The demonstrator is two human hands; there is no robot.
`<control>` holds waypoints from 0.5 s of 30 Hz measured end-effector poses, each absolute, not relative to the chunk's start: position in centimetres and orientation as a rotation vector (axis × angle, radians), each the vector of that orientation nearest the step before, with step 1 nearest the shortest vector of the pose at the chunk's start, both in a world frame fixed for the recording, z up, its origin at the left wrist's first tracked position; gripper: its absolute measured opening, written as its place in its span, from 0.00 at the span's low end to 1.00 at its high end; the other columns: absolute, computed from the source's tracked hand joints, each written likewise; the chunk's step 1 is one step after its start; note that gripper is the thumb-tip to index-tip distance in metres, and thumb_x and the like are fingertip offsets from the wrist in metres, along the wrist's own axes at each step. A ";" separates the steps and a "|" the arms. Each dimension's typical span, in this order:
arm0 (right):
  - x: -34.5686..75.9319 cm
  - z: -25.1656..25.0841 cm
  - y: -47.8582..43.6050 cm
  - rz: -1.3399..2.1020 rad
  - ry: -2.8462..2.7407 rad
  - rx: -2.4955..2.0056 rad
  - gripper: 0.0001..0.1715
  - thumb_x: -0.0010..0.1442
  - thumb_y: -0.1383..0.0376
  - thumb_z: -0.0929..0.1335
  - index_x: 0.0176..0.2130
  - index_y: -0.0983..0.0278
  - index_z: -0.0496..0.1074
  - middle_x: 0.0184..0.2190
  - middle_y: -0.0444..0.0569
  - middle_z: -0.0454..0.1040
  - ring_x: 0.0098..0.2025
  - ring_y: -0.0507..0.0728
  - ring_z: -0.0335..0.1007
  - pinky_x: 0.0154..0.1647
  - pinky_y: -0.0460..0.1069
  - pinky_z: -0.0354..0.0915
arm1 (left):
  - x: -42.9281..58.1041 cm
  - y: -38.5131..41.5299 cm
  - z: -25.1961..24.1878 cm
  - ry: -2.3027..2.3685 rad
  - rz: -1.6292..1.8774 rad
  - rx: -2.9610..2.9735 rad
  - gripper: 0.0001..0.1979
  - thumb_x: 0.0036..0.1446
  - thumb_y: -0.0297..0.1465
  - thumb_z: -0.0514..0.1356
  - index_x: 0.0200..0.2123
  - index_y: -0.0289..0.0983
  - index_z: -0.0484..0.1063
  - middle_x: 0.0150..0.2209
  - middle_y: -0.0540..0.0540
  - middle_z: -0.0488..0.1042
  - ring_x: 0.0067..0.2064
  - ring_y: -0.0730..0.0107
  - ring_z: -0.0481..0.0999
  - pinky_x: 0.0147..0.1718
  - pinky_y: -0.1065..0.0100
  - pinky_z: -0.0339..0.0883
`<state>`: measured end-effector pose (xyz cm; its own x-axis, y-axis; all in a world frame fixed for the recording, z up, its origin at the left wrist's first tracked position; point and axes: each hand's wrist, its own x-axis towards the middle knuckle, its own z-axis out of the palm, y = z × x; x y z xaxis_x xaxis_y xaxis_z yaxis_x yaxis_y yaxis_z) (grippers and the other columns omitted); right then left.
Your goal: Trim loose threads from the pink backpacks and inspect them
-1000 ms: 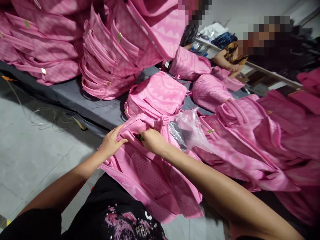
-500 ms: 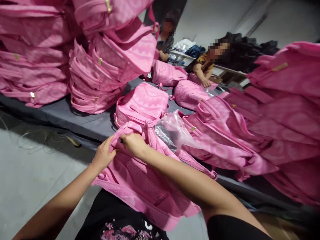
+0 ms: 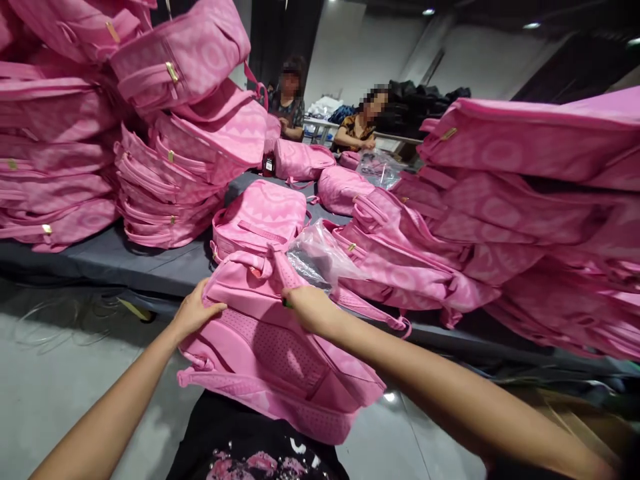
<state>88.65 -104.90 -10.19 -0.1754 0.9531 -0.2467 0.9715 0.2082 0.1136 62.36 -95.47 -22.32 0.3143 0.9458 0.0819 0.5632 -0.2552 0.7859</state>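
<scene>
A pink backpack (image 3: 280,347) lies tilted at the table edge against my body, its dotted mesh back panel facing me. My left hand (image 3: 197,312) grips its left upper side, thumb on the front and fingers hidden behind the fabric. With closed fingers, my right hand (image 3: 311,308) holds a shoulder strap (image 3: 284,272) near the top right of the backpack. The other strap (image 3: 235,385) hangs along the lower edge. Just beyond my right hand lies a clear plastic bag (image 3: 323,257) with something dark in it.
Pink backpacks are stacked high at the left (image 3: 60,160) and the right (image 3: 530,200) of the grey-covered table (image 3: 135,267). Another backpack (image 3: 263,213) lies straight ahead. Two people sit across the table, one near a clear plastic bag (image 3: 383,170). Cords (image 3: 55,320) lie on the floor.
My right hand has moved from the backpack's top edge rightward to the shoulder strap. My left hand has slid a little down the left side. The view has tilted up.
</scene>
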 end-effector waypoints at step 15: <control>90.1 -8.3 -117.2 -2.299 2.056 1.706 0.27 0.55 0.57 0.73 0.51 0.68 0.74 0.31 0.47 0.75 0.28 0.50 0.73 0.26 0.41 0.61 | 58.5 -108.7 3.3 1.384 1.318 2.532 0.17 0.46 0.36 0.60 0.41 0.49 0.80 0.28 0.58 0.78 0.33 0.68 0.79 0.29 0.73 0.71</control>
<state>90.14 -117.17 -8.26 -0.4759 0.7880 -0.3906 0.3007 -0.2715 -0.9142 58.52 -108.71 3.35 0.2742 0.6835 0.6765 0.7093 -0.6188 0.3377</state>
